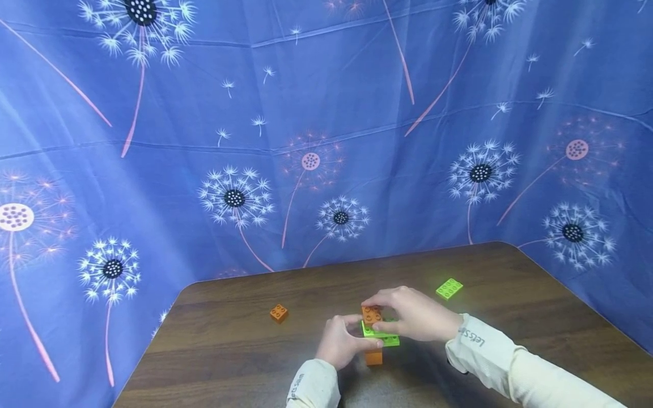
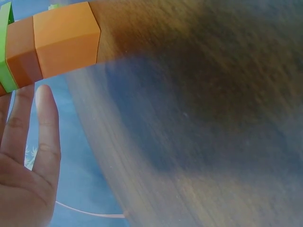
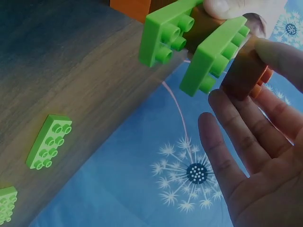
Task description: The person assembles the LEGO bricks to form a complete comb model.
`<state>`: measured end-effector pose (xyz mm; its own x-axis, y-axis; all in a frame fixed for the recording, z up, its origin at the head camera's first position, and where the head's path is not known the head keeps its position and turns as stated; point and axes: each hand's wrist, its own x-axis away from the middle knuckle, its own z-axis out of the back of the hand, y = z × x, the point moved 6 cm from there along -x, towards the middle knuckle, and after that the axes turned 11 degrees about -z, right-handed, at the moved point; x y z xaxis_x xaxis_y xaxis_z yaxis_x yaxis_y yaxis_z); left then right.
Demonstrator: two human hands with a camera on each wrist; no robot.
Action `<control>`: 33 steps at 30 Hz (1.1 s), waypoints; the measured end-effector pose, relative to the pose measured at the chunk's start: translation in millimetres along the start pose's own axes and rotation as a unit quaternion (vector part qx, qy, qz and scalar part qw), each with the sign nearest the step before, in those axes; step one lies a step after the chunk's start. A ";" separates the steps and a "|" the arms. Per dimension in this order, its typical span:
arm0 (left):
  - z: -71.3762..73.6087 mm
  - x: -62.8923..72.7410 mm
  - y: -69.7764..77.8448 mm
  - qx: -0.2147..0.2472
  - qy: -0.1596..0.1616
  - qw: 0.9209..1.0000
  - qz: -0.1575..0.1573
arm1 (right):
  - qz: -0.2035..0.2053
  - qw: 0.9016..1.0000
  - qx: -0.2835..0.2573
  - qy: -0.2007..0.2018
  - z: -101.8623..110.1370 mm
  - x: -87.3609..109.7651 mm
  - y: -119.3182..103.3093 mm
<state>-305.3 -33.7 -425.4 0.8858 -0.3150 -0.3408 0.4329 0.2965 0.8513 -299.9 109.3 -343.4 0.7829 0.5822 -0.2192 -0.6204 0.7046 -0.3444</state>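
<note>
A tower of orange bricks and green plates stands upright on the table in the head view, its lowest orange brick (image 1: 374, 357) showing below the hands. My left hand (image 1: 338, 343) grips the tower's middle from the left, thumb across the front. With thumb and fingers, my right hand (image 1: 410, 314) pinches the orange brick (image 1: 370, 315) at the top. In the right wrist view that top brick (image 3: 241, 75) lies against the upper green plate (image 3: 206, 61); another green plate (image 3: 156, 38) sits lower. The left wrist view shows two orange bricks (image 2: 68, 35) stacked under a green plate.
On the brown table (image 1: 229, 357), a loose orange brick (image 1: 279, 313) lies left of the tower. Towards the back right is a green plate (image 1: 449, 288). Another green plate (image 3: 7, 205) shows in the right wrist view's corner. A blue dandelion-print curtain (image 1: 357, 113) hangs behind.
</note>
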 end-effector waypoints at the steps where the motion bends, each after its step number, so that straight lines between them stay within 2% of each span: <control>1: 0.3 -0.2 0.0 -0.002 0.000 1.000 -0.001 | -0.002 1.000 0.001 -0.003 -0.4 -0.2 -0.2; 13: 1.0 -3.1 -2.0 -0.027 -0.001 1.000 -0.002 | 0.009 1.000 -0.007 -0.023 -0.8 -1.6 -5.3; 19: -0.4 -2.7 -2.2 -0.009 -0.009 1.000 0.021 | 0.019 0.999 0.004 -0.025 1.6 -4.0 -9.7; 27: -1.9 -0.9 -2.5 0.039 -0.009 0.998 0.038 | -0.051 0.998 0.008 -0.036 1.2 -6.4 -10.1; 33: -1.0 -1.4 -3.6 0.040 -0.011 0.998 0.040 | -0.075 0.997 0.009 -0.030 -2.7 -7.9 -7.9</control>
<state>-307.9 -33.4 -428.4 0.9129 -0.3124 -0.2628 0.3454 0.2480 0.9051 -301.0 98.1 -341.3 0.8634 0.4920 -0.1118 -0.4973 0.7925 -0.3531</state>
